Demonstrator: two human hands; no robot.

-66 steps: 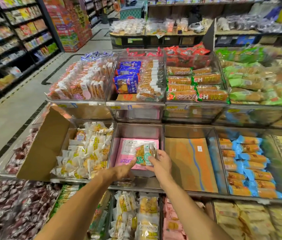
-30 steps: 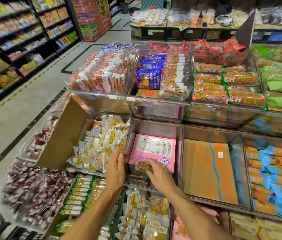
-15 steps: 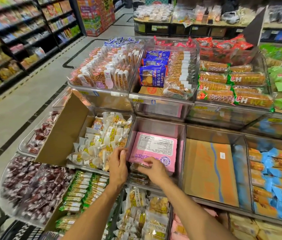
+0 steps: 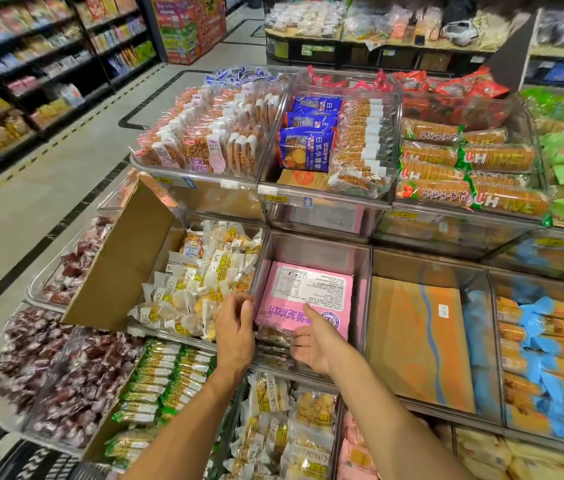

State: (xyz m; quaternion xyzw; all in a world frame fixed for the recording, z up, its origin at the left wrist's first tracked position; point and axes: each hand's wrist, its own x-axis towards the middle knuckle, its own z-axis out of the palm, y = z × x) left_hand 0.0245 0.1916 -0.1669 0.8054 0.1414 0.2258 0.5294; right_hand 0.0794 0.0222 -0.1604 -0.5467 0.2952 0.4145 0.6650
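The packet (image 4: 273, 336) had gone down into the bin (image 4: 311, 247), at its near end against the pink box (image 4: 308, 292). Both the left hand (image 4: 235, 336) and the right hand (image 4: 315, 344) had let go, fingers loose, gripping nothing. That one looked stocked.

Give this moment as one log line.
left hand at bin divider | right hand thumb at pink box | snack packets before box

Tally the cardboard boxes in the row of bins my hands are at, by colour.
Pink box: 1
Orange box with a blue wavy stripe: 1
Brown open carton holding snack packets: 1
Total: 3
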